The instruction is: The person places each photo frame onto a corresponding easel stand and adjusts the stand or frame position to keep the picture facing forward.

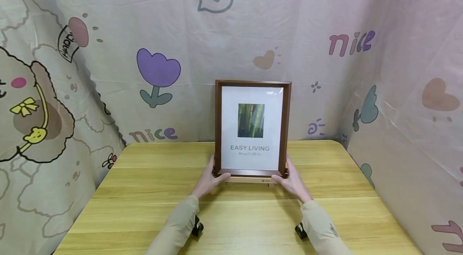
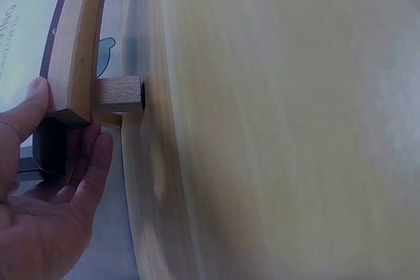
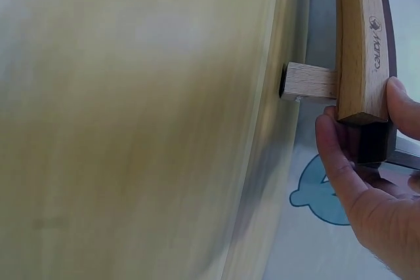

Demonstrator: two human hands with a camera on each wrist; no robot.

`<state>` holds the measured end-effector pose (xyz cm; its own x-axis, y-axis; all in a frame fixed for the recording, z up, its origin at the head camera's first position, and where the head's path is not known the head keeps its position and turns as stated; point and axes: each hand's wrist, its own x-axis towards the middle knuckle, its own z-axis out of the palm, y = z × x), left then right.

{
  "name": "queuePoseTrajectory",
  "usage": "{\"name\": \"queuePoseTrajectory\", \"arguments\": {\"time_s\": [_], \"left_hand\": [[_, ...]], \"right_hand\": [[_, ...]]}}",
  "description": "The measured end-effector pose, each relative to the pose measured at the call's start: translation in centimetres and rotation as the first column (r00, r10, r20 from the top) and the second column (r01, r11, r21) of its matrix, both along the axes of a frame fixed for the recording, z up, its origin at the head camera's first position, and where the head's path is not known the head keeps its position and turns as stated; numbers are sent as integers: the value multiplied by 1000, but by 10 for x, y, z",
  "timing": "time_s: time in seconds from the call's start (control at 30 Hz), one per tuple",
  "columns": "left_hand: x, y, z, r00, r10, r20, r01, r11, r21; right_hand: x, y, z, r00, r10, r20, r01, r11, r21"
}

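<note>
A brown picture frame (image 1: pixel 254 124) stands upright on a light wooden stand (image 1: pixel 247 180), with a bamboo picture and "EASY LIVING" print behind its front. My left hand (image 1: pixel 209 178) holds its lower left corner, thumb in front and fingers curled behind. At the lower right corner my right hand (image 1: pixel 293 182) grips in the same way. Both wrist views show the stand's front bar (image 2: pixel 79 44) close beside the fingertips, with a short square foot (image 3: pixel 310 82) below it. The rear of the frame is hidden.
The frame and stand are toward the back of a wood-grain table (image 1: pixel 246 215). Printed cloth (image 1: pixel 249 18) hangs behind and on both sides. A black wrist device (image 1: pixel 197 227) shows under the left sleeve, another (image 1: pixel 301 231) under the right.
</note>
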<state>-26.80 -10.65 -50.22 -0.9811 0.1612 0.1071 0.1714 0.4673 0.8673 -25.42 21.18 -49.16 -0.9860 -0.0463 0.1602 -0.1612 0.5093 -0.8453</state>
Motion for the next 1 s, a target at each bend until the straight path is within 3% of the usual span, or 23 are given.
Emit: {"name": "queuePoseTrajectory", "arguments": {"time_s": [0.3,0.73,1.0], "left_hand": [[3,-6,0,1000,14,6,-14,1000,-13],[3,-13,-1,998,8,-63,-8,1000,1],[6,-17,-2,999,29,-25,-29,1000,-12]], "right_hand": [[0,-7,2,1000,-3,7,3,1000,17],[-2,-13,0,1000,14,15,-14,1000,20],[-2,-18,1,1000,16,0,-16,999,27]]}}
